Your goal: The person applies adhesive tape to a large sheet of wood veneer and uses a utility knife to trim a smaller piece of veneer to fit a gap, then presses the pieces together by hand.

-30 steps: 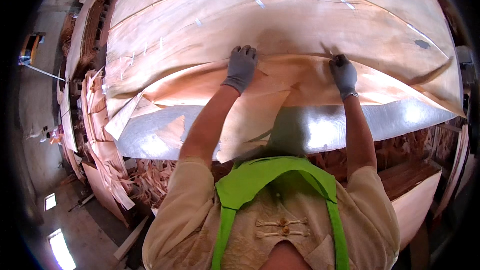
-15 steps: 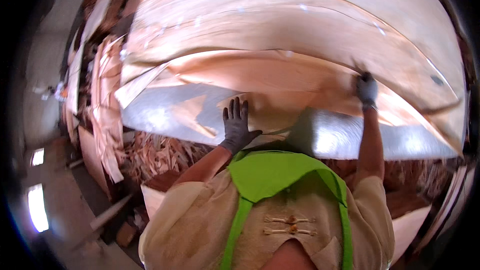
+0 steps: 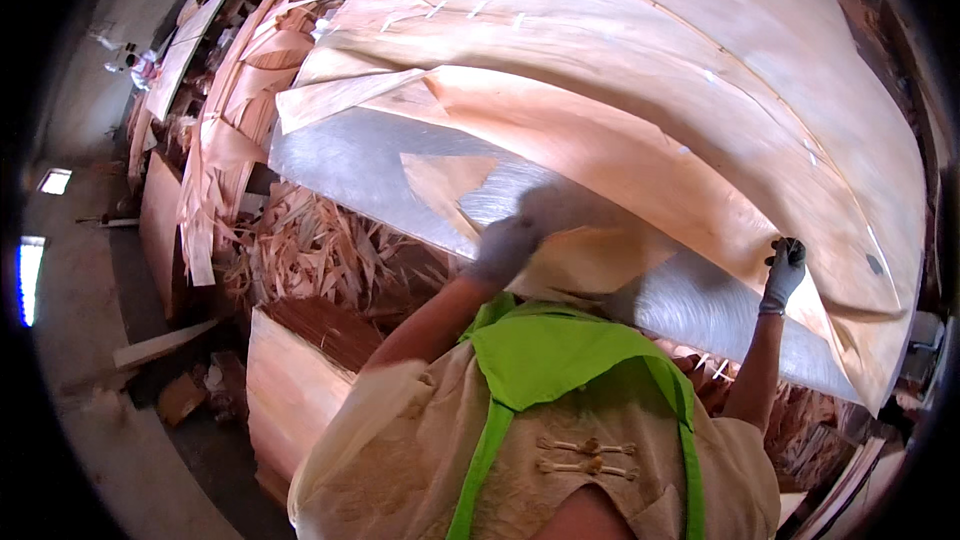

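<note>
A large, thin wood veneer sheet [image 3: 620, 155] has its near edge folded back over itself, baring a shiny metal tabletop [image 3: 335, 155]. My gloved right hand [image 3: 785, 275] is closed on that folded edge, near the sheet's right end. Over the metal, close to my body, my gloved left hand [image 3: 508, 248] is smeared by motion, so its fingers cannot be made out. Beside it lies a loose veneer piece [image 3: 600, 258]. Another torn veneer scrap [image 3: 445, 180] rests on the metal farther left.
Veneer strips [image 3: 235, 130] are stacked along the left, with a heap of shredded veneer [image 3: 310, 250] below the table edge. A stack of wood sheets [image 3: 300, 380] stands near my left elbow. Wood offcuts [image 3: 180, 398] lie on the floor at left.
My right hand has moved right and nearer along the sheet's edge. The left hand has gone from flat and spread to blurred motion. The view has turned, and the fold lies differently.
</note>
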A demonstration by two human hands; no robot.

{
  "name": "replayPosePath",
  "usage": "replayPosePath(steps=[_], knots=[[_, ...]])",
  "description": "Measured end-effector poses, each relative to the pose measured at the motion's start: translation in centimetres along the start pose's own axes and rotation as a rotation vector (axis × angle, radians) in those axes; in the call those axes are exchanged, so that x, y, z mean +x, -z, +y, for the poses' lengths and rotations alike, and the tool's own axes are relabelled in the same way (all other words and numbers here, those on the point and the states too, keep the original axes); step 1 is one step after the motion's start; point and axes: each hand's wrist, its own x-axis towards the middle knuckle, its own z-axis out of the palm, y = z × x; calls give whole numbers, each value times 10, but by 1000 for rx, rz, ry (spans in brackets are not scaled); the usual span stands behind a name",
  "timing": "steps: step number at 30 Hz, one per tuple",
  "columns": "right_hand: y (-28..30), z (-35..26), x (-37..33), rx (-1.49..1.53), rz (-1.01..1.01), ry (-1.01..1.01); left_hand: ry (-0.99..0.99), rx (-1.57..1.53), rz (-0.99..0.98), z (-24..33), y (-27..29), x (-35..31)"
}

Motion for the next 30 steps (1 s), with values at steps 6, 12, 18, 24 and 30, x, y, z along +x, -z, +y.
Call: replayPosePath(steps=[6,12,18,24,30], knots=[[23,-12,-93,99,144,89,723,546,-83,-175,49,-181],[29,27,-201,401,257,-147,636,-892,402,-250,66,-172],[4,59,-246,680,451,-644,632,-2308,478,-295,-8,-70],[50,107,-214,678,765,-460,127,-2242,285,-309,22,-14],[85,110,-163,740,730,-689,287,-1953,304,-349,38,-19]])
